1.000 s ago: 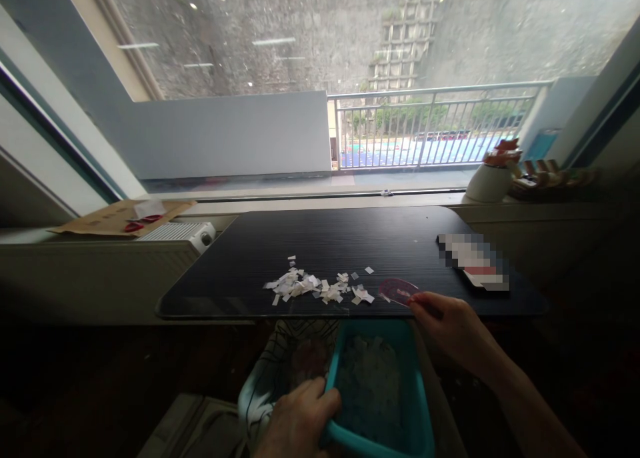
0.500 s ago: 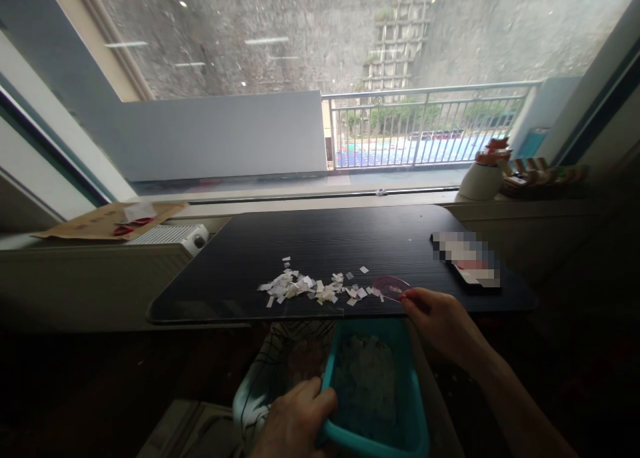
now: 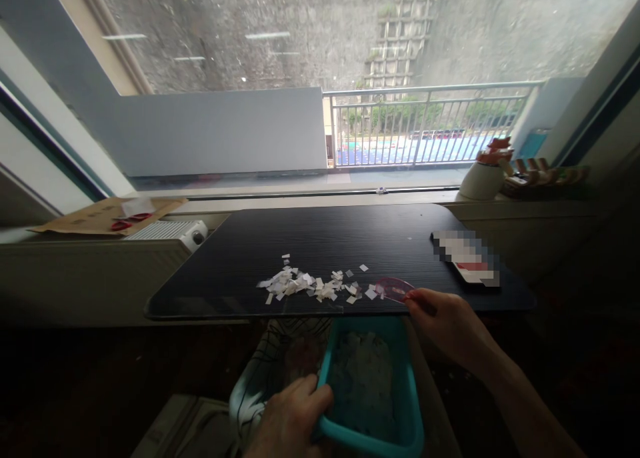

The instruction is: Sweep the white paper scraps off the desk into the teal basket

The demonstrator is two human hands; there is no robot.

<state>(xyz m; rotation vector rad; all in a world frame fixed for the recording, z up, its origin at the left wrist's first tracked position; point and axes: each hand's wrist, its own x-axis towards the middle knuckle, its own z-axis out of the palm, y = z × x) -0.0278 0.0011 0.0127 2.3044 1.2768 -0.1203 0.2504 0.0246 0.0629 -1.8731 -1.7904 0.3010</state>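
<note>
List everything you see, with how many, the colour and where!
Window: one, clear, ahead
Sill: one, pale, below window
Railing: one, grey, outside
Table: one, black, middle
Paper bits: many, white, on table
Oval sheet: one, see-through pink, beside paper bits
Bin: one, turquoise, below table edge, pale pieces inside
Blurred flat thing: one, black-edged, table's right
Paper sheet: one, brown, left
Handles: two, red, on paper sheet
Radiator: one, white, left of table
Pot: one, white, right sill
Wooden-looking things: several, brown, beside pot
Left hand: one, bare, on bin's rim
Right hand: one, bare, holding oval sheet
</note>
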